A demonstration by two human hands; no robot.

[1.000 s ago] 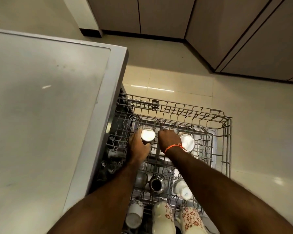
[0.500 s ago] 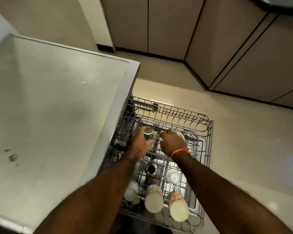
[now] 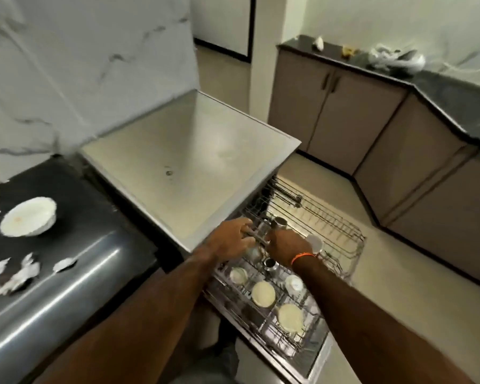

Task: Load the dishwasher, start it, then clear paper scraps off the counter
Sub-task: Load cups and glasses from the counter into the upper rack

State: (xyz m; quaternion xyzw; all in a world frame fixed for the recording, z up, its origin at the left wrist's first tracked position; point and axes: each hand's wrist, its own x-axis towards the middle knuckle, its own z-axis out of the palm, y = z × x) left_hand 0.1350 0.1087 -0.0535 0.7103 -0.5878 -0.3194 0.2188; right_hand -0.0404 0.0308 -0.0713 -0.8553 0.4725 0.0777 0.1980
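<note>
The dishwasher (image 3: 205, 162) stands open with its upper wire rack (image 3: 354, 237) pulled out over the floor. An upturned steel tumbler (image 3: 279, 223) stands at the rack's near-left corner. My left hand (image 3: 232, 239) rests on the rack wires just left of it, fingers stretched out. My right hand (image 3: 287, 242), with an orange wrist thread, sits right below the tumbler with its fingers curled down out of sight. Several upturned cups (image 3: 263, 293) and a small steel cup (image 3: 269, 264) fill the rack's near side. Torn paper scraps (image 3: 14, 275) lie on the black counter (image 3: 81, 217).
A white bowl (image 3: 28, 220) sits on the black counter at the left, beside more scraps. The open dishwasher door (image 3: 316, 361) juts out low under the rack. Brown cabinets (image 3: 330, 112) under a dark counter with white clutter (image 3: 394, 58) line the far and right sides.
My view has lifted and swung left, bringing the counter, bowl and scraps into sight. My left hand has come off the tumbler and now lies on the rack wires; my right hand stays beside it.
</note>
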